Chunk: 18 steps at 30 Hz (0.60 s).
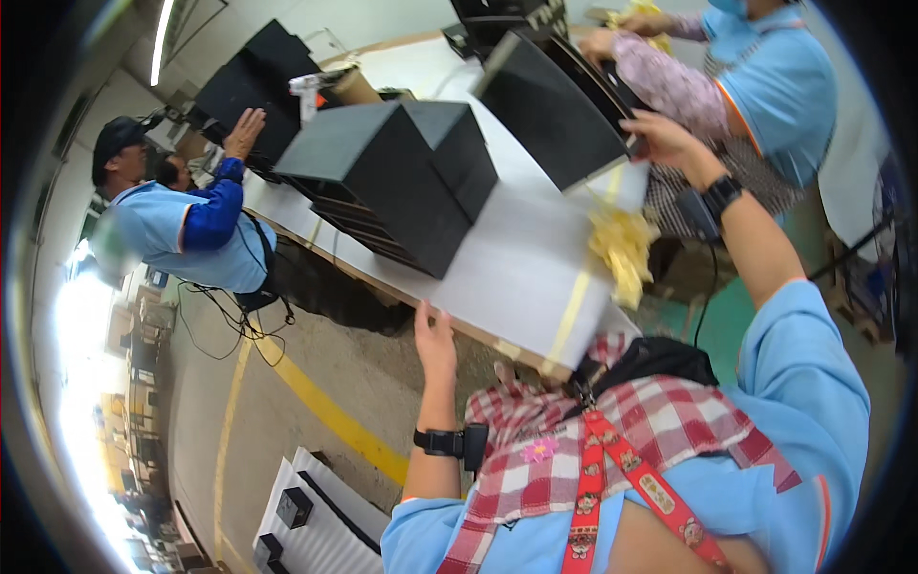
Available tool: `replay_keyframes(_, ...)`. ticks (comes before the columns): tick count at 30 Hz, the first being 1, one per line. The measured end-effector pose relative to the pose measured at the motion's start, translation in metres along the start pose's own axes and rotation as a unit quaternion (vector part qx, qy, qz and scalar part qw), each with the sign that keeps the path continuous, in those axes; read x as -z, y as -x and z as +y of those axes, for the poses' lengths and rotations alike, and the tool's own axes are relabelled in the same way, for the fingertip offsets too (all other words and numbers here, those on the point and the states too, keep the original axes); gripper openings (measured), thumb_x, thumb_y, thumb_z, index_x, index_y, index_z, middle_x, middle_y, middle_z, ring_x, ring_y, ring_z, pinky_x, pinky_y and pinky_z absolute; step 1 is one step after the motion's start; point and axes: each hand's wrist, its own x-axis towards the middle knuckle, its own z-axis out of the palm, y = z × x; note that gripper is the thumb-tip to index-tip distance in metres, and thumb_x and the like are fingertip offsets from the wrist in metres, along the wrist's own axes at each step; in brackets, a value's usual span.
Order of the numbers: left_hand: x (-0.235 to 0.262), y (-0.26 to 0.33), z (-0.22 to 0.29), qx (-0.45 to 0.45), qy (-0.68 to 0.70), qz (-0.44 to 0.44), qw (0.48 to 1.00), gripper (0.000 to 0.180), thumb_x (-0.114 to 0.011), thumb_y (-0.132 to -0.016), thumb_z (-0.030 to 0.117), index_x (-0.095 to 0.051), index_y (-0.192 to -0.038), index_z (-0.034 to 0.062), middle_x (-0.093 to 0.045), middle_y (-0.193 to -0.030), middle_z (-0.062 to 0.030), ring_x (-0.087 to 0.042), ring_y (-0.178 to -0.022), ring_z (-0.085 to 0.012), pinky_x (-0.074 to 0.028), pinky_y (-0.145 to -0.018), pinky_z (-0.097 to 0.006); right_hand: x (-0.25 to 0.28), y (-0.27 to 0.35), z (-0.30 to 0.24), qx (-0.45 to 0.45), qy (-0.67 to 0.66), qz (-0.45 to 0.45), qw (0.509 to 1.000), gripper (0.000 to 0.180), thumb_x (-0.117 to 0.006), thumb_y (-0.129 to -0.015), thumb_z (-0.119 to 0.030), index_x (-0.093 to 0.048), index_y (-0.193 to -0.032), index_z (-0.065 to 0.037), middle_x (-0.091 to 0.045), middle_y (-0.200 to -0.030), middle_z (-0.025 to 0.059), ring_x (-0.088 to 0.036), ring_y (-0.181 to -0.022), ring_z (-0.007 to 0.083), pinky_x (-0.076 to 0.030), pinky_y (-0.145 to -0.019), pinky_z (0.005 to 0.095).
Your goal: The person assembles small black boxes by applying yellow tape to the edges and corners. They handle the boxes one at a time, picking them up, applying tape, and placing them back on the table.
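Right hand (pixel 669 139) fingers grip a black box (pixel 555 110); left hand (pixel 435 340) fingers open at the table edge (pixel 497 346).

White-topped worktable (pixel 516 268) with stacked black boxes (pixel 392 182) and yellow rag (pixel 623 251).

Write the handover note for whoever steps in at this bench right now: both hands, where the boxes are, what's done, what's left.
Left hand: open, empty, fingertips at the near edge of the white table.
Right hand: raised, touching the lower right corner of the tilted black box; grip cannot be made out.
Stack of black boxes sits mid-table, untouched. Yellow rag lies at the table's right edge.
A co-worker's hand holds the tilted box's far side; another person's hand rests on black boxes at the far left.
Done: tilted box lifted off the table.
Left: seemingly setting it down; stack not yet handled.
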Motion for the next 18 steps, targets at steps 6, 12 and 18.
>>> replay_keyframes(6, 0.002, 0.04, 0.078, 0.03, 0.192, -0.072, 0.978, 0.073, -0.031, -0.091, 0.06, -0.02, -0.142, 0.0081, -0.028, -0.142, -0.0182, -0.037, -0.126, -0.0276, -0.03, -0.1, -0.048, -0.042, 0.043, -0.012, 0.107, 0.265, -0.088, 0.954, 0.034, -0.064, -0.083, -0.02, -0.06, -0.114, -0.006, -0.059, -0.081, -0.003, -0.054, -0.064, 0.003, -0.045, -0.047, 0.0189)
replay_keyframes(12, 0.012, 0.066, 0.065, 0.041, 0.247, -0.074, 0.965, 0.076, -0.025, -0.089, 0.064, -0.017, -0.144, 0.0119, -0.019, -0.148, -0.0159, -0.016, -0.137, -0.0279, -0.007, -0.108, -0.053, -0.118, 0.036, 0.031, 0.142, 0.449, -0.242, 0.848, 0.029, -0.063, -0.078, -0.01, -0.064, -0.107, -0.005, -0.066, -0.083, 0.0102, -0.061, -0.068, 0.0135, -0.05, -0.055, 0.0232)
replay_keyframes(18, -0.001, 0.087, 0.069, -0.076, -0.007, -0.03, 0.997, 0.051, -0.039, -0.097, 0.04, -0.037, -0.135, 0.0057, -0.04, -0.138, -0.0118, -0.036, -0.129, -0.0225, -0.026, -0.105, -0.039, -0.149, 0.05, 0.049, 0.023, 0.424, -0.211, 0.881, 0.028, -0.057, -0.083, -0.015, -0.06, -0.105, 0.002, -0.064, -0.089, 0.0163, -0.064, -0.05, 0.0243, -0.054, -0.046, 0.0298)
